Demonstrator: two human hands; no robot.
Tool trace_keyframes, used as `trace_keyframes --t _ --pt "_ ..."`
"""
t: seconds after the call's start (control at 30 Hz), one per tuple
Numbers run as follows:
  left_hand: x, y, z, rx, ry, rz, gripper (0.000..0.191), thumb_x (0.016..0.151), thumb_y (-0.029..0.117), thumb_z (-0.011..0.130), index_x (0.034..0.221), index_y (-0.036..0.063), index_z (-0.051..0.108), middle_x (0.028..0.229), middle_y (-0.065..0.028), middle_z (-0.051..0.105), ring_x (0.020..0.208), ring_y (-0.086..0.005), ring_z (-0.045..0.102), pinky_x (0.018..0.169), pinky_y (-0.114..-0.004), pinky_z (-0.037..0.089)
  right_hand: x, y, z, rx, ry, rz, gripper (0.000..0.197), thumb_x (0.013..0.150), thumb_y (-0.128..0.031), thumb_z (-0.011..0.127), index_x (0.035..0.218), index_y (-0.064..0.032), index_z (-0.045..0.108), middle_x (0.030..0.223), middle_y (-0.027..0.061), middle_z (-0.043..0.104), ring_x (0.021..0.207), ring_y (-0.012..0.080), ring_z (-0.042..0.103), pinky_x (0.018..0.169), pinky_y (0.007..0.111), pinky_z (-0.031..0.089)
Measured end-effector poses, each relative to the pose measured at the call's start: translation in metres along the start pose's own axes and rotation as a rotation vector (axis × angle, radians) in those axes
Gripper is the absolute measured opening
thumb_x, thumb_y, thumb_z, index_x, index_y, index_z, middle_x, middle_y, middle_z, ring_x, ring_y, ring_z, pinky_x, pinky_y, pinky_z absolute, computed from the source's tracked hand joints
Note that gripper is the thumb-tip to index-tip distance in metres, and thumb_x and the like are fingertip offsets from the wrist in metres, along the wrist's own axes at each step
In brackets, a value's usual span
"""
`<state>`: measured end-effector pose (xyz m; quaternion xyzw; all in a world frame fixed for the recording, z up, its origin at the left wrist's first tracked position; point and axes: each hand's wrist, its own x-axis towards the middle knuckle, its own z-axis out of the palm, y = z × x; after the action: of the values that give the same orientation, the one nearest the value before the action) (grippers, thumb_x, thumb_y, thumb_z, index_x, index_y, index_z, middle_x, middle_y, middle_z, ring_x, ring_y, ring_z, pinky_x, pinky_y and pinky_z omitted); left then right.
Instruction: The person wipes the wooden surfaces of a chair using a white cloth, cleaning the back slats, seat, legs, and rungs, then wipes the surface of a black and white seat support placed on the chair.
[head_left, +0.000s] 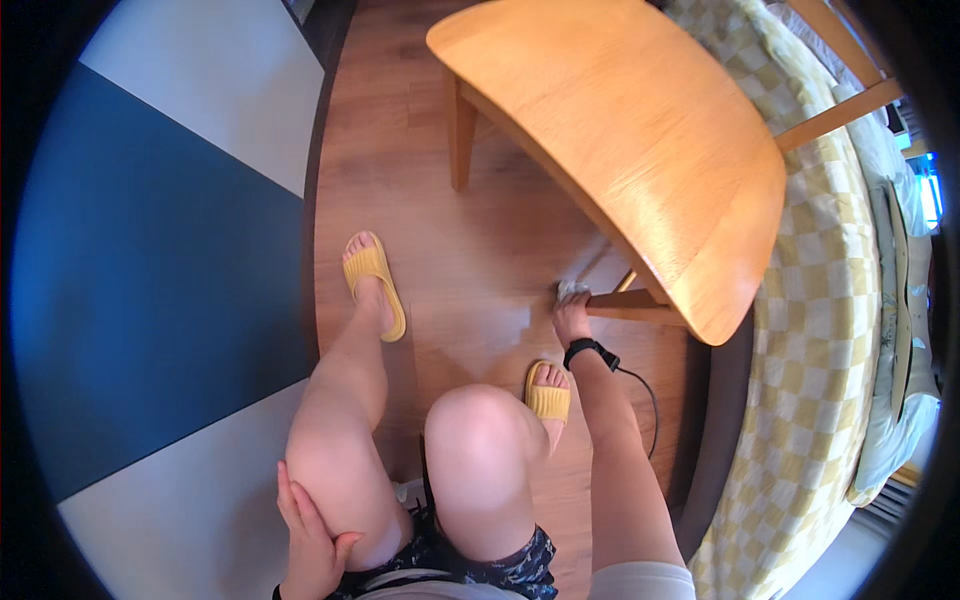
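Observation:
My right hand (573, 319) reaches down near the floor, beside the foot of a wooden chair's leg (634, 304). A crumpled whitish cloth or tissue (573, 288) is in its fingers; the grip is partly hidden. Above it stands the chair, its seat (622, 112) a broad, glossy light-wood panel. My left hand (311, 540) rests against the outer side of my left thigh, thumb apart from the fingers, holding nothing.
Wood-look flooring (465, 315) lies under my feet in yellow slippers (373, 281). A blue-and-white cabinet front (165, 247) rises on the left. On the right is a bed with a yellow-checked cover (810, 315). A thin black cable (655, 405) trails from my right wristband (589, 350).

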<state>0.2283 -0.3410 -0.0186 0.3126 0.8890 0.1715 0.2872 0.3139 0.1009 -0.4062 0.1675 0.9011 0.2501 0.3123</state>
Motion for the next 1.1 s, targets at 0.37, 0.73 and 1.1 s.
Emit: trace_keyframes --t 0.37,0.73,1.1 --pt "0.020 0.025 0.014 0.023 0.207 0.202 0.088 0.086 0.026 0.067 0.149 -0.0076 0.014 0.153 -0.0355 0.006 0.132 -0.0540 0.024 0.110 -0.057 0.023 -0.193 0.157 -0.226 0.685 0.891 -0.511 0.034 0.079 -0.017 0.060 0.112 -0.0087 0.061 0.114 0.0125 0.060 0.103 0.0293 0.058 0.086 0.040 0.050" --pt "0.040 0.036 0.010 0.020 0.277 0.301 0.088 0.081 0.016 0.070 0.150 -0.0026 0.018 0.156 -0.0275 0.011 0.135 -0.0480 0.024 0.112 -0.052 0.022 -0.195 0.264 -0.238 1.031 0.534 -0.042 0.041 0.091 -0.012 0.051 0.130 -0.0034 0.053 0.136 0.0260 0.048 0.122 0.0429 0.049 0.101 0.044 0.043" --pt "0.048 0.036 0.011 0.061 0.223 0.348 0.096 0.077 0.017 0.074 0.151 -0.0021 0.015 0.156 -0.0280 0.011 0.134 -0.0481 0.024 0.112 -0.053 0.021 -0.157 0.322 -0.188 0.869 0.619 0.065 0.059 0.082 0.005 0.045 0.137 -0.0147 0.051 0.116 0.0212 0.060 0.098 0.0394 0.062 0.084 0.044 0.051"
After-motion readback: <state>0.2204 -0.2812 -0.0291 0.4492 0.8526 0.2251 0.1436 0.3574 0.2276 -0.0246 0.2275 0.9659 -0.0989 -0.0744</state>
